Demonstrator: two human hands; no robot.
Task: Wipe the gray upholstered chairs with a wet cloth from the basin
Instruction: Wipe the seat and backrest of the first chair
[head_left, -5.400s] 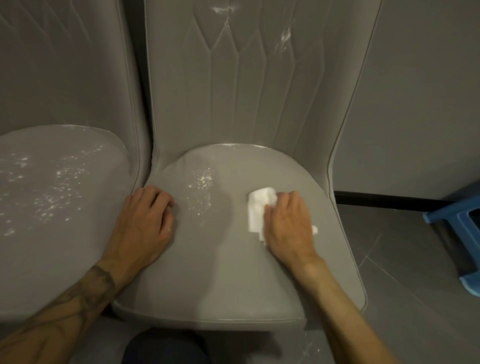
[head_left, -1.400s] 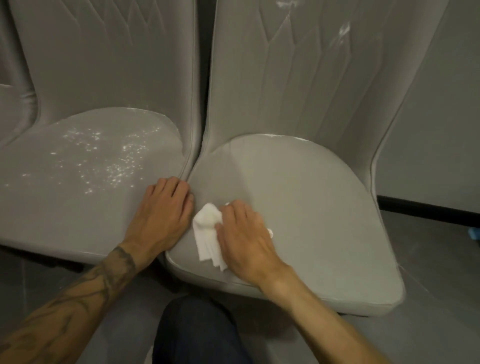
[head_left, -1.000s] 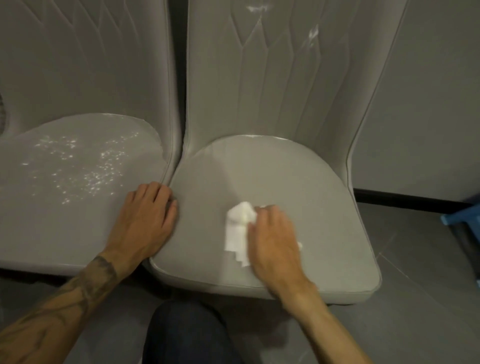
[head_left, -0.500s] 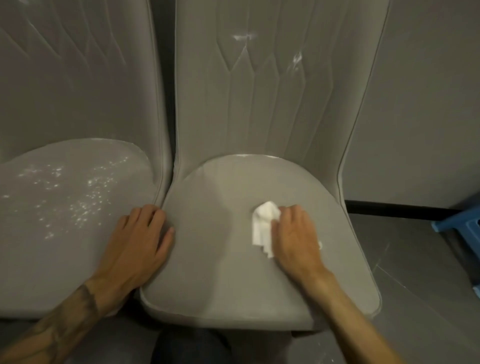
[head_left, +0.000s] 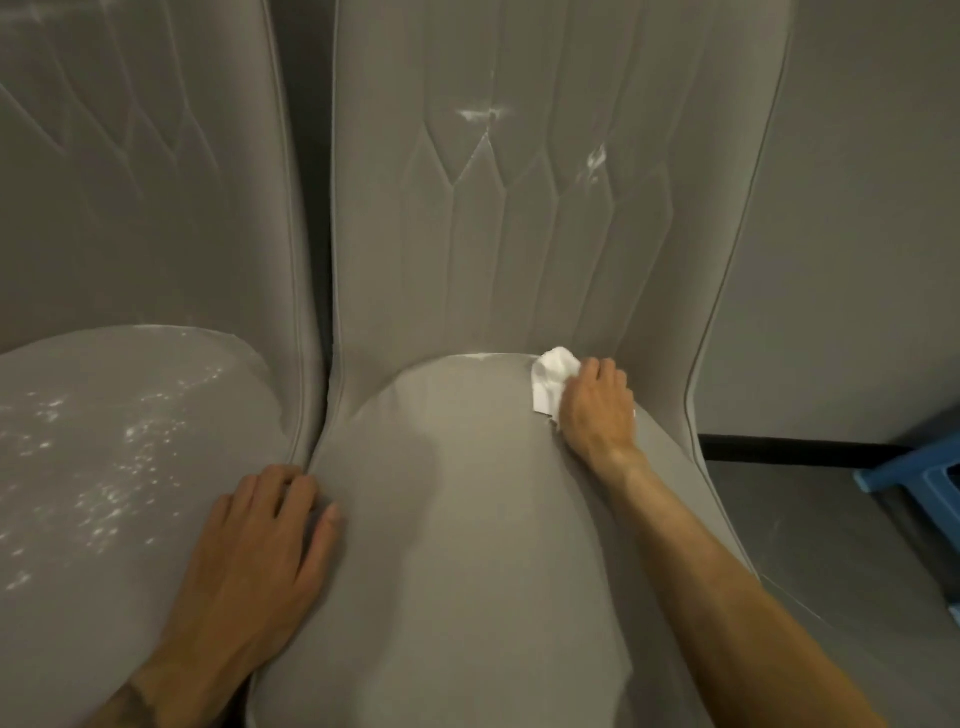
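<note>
Here, head view, one line per thing:
Right chair (head_left: 467, 545): gray upholstered seat filling the middle, its stitched backrest rising behind, with two pale wet streaks high on the backrest.
Cloth (head_left: 551, 376): white, bunched, at the back of the right chair's seat where the seat meets the backrest, toward the right side.
Right hand (head_left: 597, 410): arm stretched forward over the seat; its grip is pinching the cloth, fingers curled over it and pressing it into the seam.
Left hand (head_left: 260, 561): its grip spread flat, palm down, lying across the gap between the two seats near their front, fingers touching the right chair's left edge.
Left chair (head_left: 104, 493): just beside the right chair, its seat speckled with shiny wet spots.
Blue stool (head_left: 924, 473): at the right edge on the dark floor, only partly seen.
Wall (head_left: 857, 234): gray, behind the right chair, with a black baseboard.
</note>
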